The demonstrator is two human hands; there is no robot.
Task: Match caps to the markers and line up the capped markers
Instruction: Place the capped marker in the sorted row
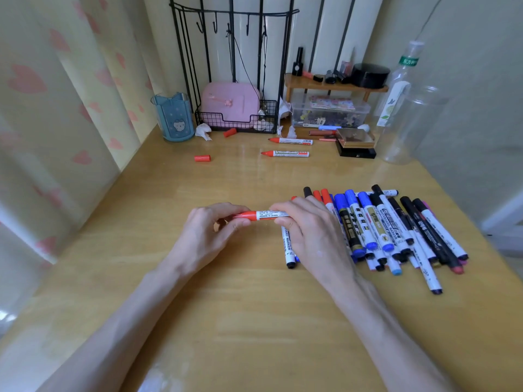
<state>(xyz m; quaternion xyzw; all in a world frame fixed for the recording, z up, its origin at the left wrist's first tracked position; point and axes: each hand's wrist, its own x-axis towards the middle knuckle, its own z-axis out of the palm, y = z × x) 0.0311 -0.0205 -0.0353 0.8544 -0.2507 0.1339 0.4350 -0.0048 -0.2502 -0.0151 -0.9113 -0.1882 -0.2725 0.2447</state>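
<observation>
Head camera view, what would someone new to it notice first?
First, the red marker held level between the left hand and right hand, above the middle of the desk. Next, the heap of capped markers lying just right of the hands. Farther back lie two uncapped red markers and, left of them, two loose red caps.

Head-worn wide-angle view, looking forward and down, close over the desk (pixel 226 306), edges apparently bowed
</observation>
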